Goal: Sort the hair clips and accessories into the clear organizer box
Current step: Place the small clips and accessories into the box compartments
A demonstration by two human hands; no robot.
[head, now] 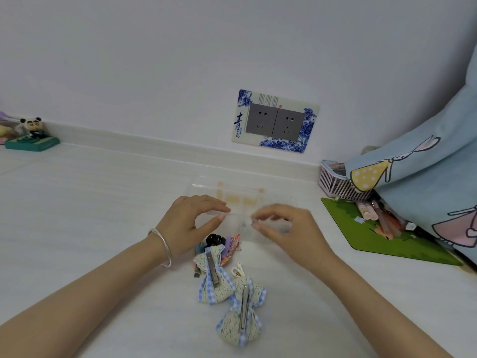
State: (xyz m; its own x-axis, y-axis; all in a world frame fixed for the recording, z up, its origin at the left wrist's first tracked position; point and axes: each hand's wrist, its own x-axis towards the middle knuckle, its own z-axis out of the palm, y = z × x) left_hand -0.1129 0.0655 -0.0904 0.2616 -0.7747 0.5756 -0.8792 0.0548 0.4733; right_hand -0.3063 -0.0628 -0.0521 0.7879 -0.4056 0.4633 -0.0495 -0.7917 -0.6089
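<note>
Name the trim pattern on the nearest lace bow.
Blue-and-white gingham, edging the cream lace bow clip; head view.

White wall (154,60); double socket (275,122) in blue-white floral plate; white counter (77,202). Right: blue cartoon cushion (426,164), pink basket (333,184), green mat (361,228). Left: panda figurine (32,127).

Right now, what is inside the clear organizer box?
Inside the clear organizer box, yellowish strips show, maybe dividers. The left hand and right hand cover its near part; contents there cannot be seen.
</note>
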